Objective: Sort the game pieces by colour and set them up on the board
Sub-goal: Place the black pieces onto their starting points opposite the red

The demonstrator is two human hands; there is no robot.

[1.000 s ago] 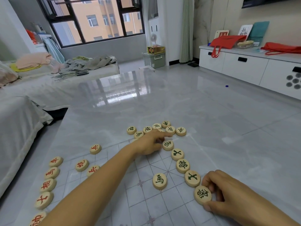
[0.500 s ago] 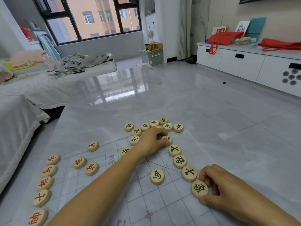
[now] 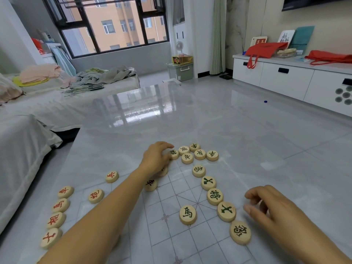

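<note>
A: Grip first: the right hand point(image 3: 276, 212) is released, its fingers loosely curled round nothing, hovering just off the board's right side.
B: And what lies nearest to it?
A: A curved row of five green-lettered pieces point(image 3: 215, 196) runs up the right side of the board point(image 3: 171, 235). The nearest one is close to that hand but apart from it. A lone green horse piece point(image 3: 187, 214) sits on the board, inside the curve.
B: The red ones?
A: The red-lettered pieces point(image 3: 55, 220) lie along the board's left side in a column, with two more further in.
B: And the left hand?
A: The left hand point(image 3: 156, 161) reaches to the board's far end, palm down, fingers arched over pieces. Whether its grip has one, I cannot tell. Just beside its fingertips a cluster of green pieces point(image 3: 200, 154) lies bunched on the bench point(image 3: 209, 121) at the board's far edge.
</note>
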